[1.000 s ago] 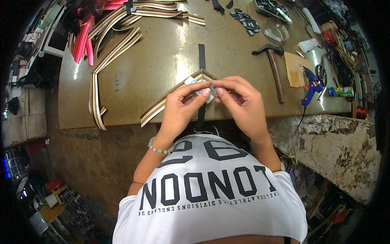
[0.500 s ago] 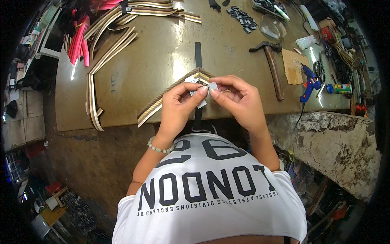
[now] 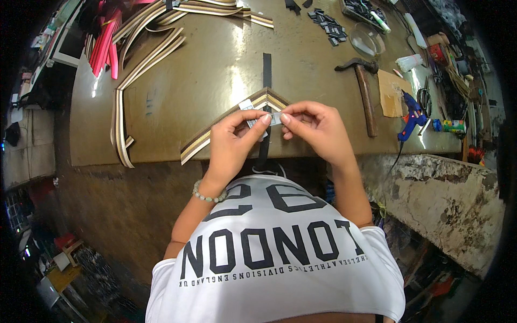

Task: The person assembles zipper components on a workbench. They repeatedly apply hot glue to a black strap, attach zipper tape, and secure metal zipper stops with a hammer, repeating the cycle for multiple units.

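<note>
Both of my hands work over the near edge of the table. My left hand (image 3: 232, 137), with a beaded bracelet on its wrist, pinches one end of a small pale label (image 3: 276, 118) between thumb and finger. The other end is pinched by my right hand (image 3: 315, 126), so the label stretches between them. Beneath lies a brown, white and gold striped strap (image 3: 207, 134), bent to a peak that points away from me. A black strap (image 3: 267, 70) runs under that peak. Partly covered by my left fingers is a white printed tag (image 3: 246, 105).
To the right lie a hammer (image 3: 364, 97), a piece of cardboard (image 3: 391, 94) and a blue glue gun (image 3: 412, 116) with a trailing cord. Black small pieces (image 3: 328, 27) and a clear round dish (image 3: 366, 40) sit farther back. More striped straps (image 3: 119, 118) and pink strips (image 3: 106, 48) are at left.
My hands have drawn slightly apart, and the pale label between them now lies flatter and shows more of its length. The view has shifted a little.
</note>
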`<move>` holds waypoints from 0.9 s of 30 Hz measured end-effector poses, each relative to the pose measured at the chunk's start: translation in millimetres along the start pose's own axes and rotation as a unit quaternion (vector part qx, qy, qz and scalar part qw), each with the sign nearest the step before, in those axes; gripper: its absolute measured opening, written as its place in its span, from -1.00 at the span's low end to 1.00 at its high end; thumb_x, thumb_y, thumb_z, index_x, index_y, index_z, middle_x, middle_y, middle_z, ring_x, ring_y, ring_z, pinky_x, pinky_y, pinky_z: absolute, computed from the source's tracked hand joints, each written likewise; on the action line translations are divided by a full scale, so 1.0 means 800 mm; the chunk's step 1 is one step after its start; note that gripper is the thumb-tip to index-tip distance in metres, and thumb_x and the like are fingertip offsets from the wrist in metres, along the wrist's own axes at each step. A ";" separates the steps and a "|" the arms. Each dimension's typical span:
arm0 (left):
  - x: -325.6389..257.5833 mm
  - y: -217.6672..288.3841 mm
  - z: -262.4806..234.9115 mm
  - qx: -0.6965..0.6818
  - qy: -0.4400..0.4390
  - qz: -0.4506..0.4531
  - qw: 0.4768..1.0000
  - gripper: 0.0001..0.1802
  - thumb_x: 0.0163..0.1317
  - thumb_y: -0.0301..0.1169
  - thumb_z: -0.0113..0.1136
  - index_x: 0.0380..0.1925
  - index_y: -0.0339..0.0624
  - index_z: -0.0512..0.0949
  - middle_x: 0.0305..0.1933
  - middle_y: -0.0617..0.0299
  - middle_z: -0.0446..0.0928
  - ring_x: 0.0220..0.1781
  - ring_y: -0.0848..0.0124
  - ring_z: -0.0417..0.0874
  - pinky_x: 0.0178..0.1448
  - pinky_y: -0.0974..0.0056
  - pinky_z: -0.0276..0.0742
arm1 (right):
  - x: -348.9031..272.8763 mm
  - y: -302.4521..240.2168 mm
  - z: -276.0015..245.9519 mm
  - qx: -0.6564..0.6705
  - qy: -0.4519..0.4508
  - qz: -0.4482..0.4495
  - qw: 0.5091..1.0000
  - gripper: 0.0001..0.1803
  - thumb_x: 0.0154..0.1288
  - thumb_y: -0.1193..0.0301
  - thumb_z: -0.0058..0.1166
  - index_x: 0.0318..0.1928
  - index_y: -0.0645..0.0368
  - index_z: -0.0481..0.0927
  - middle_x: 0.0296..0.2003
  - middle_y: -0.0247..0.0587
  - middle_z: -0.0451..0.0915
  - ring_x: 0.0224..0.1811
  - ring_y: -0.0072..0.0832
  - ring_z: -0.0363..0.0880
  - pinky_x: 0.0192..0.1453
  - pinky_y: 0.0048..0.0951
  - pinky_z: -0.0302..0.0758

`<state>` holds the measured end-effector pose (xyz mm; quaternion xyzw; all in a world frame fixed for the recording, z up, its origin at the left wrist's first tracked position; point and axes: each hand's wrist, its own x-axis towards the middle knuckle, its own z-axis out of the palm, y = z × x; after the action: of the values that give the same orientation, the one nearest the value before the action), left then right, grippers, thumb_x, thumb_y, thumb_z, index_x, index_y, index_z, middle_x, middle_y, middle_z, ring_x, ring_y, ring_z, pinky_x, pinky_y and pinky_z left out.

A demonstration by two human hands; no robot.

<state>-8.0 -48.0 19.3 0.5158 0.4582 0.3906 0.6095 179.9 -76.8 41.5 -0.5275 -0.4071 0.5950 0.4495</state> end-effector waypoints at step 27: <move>0.055 -0.038 -0.011 0.281 0.071 0.181 0.940 -0.87 0.14 -0.40 0.33 -0.36 -0.22 0.67 -0.34 0.06 0.61 -0.31 0.13 0.64 -0.20 0.17 0.52 | 0.068 0.008 -0.007 -0.313 0.062 0.012 0.948 -0.74 0.18 0.43 0.32 -0.35 0.27 0.47 -0.63 -0.25 0.56 -0.58 -0.60 0.55 -0.51 -0.50 0.45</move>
<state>-4.4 -8.9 -17.6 0.7112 0.4906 0.3851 0.3245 182.6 -25.8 20.7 -0.6820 -0.5379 0.4093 0.2794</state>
